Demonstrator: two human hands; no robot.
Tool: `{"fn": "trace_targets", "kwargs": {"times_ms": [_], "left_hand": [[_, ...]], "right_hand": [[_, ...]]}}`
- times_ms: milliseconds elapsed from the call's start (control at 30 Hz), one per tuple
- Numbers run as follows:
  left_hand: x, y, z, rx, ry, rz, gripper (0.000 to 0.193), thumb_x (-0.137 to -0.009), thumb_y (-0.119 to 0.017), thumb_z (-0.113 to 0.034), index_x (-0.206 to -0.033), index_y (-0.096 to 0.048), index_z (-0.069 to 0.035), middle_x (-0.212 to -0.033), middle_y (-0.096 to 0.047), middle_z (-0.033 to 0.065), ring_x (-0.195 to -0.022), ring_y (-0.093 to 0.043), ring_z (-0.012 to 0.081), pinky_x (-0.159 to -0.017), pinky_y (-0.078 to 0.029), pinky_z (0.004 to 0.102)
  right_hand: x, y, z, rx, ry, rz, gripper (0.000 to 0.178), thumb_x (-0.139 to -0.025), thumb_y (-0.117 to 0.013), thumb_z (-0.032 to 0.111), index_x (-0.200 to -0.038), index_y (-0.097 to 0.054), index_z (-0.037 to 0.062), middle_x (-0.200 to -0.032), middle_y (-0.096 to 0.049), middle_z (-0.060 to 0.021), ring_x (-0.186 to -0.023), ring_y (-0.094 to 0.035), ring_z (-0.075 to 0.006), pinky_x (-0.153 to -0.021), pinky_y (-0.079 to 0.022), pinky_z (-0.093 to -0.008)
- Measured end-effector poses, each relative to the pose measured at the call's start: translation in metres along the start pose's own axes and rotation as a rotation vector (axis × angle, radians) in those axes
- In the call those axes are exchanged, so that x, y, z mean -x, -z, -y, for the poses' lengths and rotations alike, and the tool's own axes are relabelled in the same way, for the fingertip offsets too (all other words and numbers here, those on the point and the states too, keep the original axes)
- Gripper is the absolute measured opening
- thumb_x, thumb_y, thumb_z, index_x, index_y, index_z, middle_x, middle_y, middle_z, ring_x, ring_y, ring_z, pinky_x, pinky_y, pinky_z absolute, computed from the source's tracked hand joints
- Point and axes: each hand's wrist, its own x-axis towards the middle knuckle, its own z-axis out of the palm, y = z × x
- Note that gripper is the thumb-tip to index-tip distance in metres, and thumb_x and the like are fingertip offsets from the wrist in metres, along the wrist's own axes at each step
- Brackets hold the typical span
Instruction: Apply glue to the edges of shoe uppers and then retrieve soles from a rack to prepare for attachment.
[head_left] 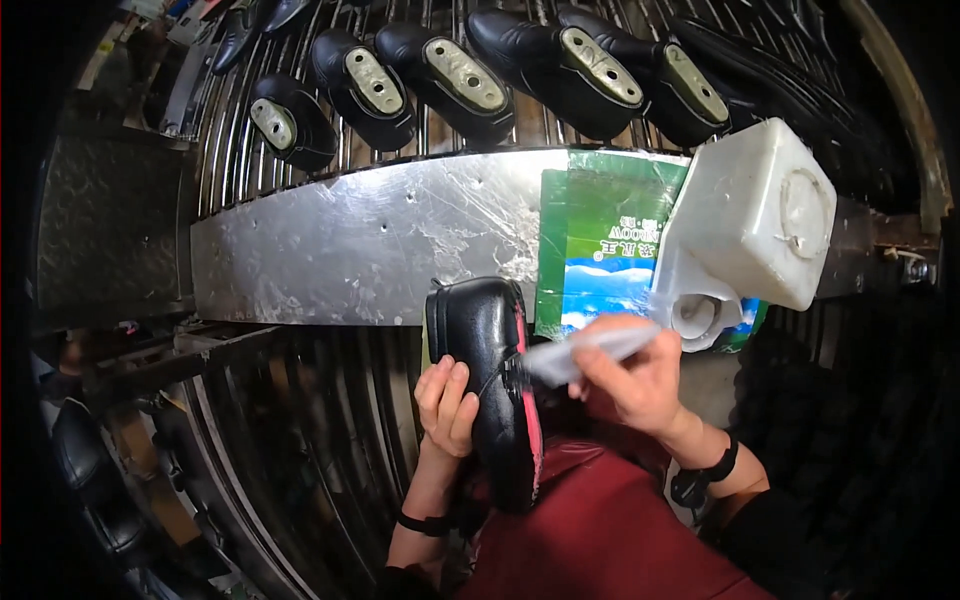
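Upright in front of me is a black leather shoe [487, 345], with a pink band [532, 430] running along its right-hand sole edge. My left hand [445, 405] grips the shoe from its left side, fingers curled over the upper. In my right hand [630, 375] is a pale, whitish tool [590, 352], smeared by motion, so its exact kind cannot be made out. The tool's left end is at the shoe's edge, by the top of the pink band; whether it touches is unclear. Just beyond my right hand stands a white plastic container [745, 215] with a round opening.
The container rests on a green and blue printed sheet [610, 215] laid over a metal ledge [370, 245]. Behind the ledge, several black shoes [450, 90] with pale green lasts sit on a roller rack. More black shoes [95, 470] are at the lower left.
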Motion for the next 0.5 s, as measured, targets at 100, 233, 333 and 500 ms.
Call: {"fn": "trace_targets", "kwargs": {"times_ms": [100, 233, 333, 500], "left_hand": [[-0.003, 0.003, -0.005, -0.01, 0.033, 0.004, 0.027, -0.104, -0.057, -0.007, -0.131, -0.051, -0.001, -0.135, -0.066, 0.0285, -0.128, -0.063, 0.0453, -0.106, -0.054, 0.0564], [-0.008, 0.001, -0.006, -0.016, 0.026, -0.011, 0.029, -0.104, -0.059, -0.005, -0.132, -0.052, -0.001, -0.135, -0.067, 0.0283, -0.128, -0.063, 0.0453, -0.105, -0.054, 0.0559], [-0.01, 0.005, -0.006, 0.002, 0.043, -0.013, 0.03, -0.102, -0.06, -0.003, -0.132, -0.054, -0.001, -0.135, -0.067, 0.0282, -0.128, -0.063, 0.0452, -0.105, -0.054, 0.0555], [-0.019, 0.002, -0.006, 0.0, 0.008, -0.055, 0.03, -0.101, -0.061, -0.003, -0.131, -0.057, 0.001, -0.136, -0.068, 0.0278, -0.128, -0.064, 0.0437, -0.106, -0.054, 0.0537]], "right_hand": [[-0.046, -0.007, -0.006, 0.107, 0.042, -0.14, 0.014, -0.1, -0.075, 0.009, -0.103, -0.074, -0.005, -0.081, -0.075, -0.0091, -0.061, -0.069, -0.0132, -0.054, -0.054, -0.0268], [-0.073, -0.011, -0.007, 0.094, 0.053, -0.178, 0.019, -0.1, -0.077, 0.015, -0.101, -0.074, -0.0029, -0.081, -0.075, -0.0072, -0.061, -0.068, -0.0125, -0.053, -0.054, -0.0266], [-0.041, -0.008, 0.001, 0.02, 0.0, -0.137, 0.018, -0.1, -0.077, 0.015, -0.1, -0.074, -0.0026, -0.084, -0.075, -0.0084, -0.064, -0.069, -0.013, -0.055, -0.055, -0.0278], [0.044, 0.004, 0.021, 0.168, 0.017, 0.168, 0.009, -0.097, -0.073, 0.001, -0.103, -0.075, -0.0057, -0.088, -0.076, -0.012, -0.071, -0.072, -0.0163, -0.062, -0.057, -0.0287]]}}
